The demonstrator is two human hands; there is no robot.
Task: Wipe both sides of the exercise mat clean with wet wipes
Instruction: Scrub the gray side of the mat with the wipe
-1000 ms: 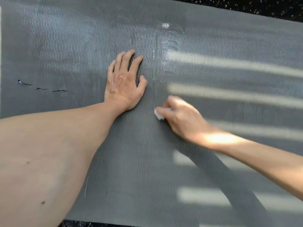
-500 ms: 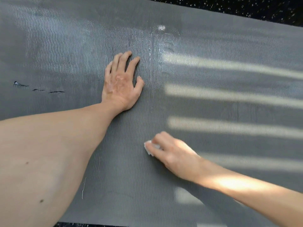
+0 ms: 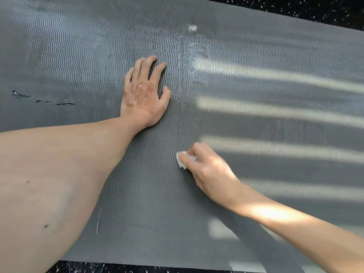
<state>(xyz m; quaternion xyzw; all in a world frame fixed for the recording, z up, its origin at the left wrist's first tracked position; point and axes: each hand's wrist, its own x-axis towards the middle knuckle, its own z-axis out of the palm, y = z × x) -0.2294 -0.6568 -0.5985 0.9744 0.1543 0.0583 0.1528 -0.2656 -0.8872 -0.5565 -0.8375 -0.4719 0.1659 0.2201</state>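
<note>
The grey ribbed exercise mat (image 3: 149, 203) lies flat on the black speckled floor (image 3: 315, 4), its long axis running left to right. The white wet wipe (image 3: 181, 161) sits nearer its near edge, pinched under the curled fingers of the right hand (image 3: 209, 171). The left hand (image 3: 143, 95) presses flat, fingers straight, farther up and slightly left, apart from the wipe. A wet sheen (image 3: 189, 60) lies beyond the wipe toward the far edge, so the stroke likely runs across the mat's short width, just right of the left hand
</note>
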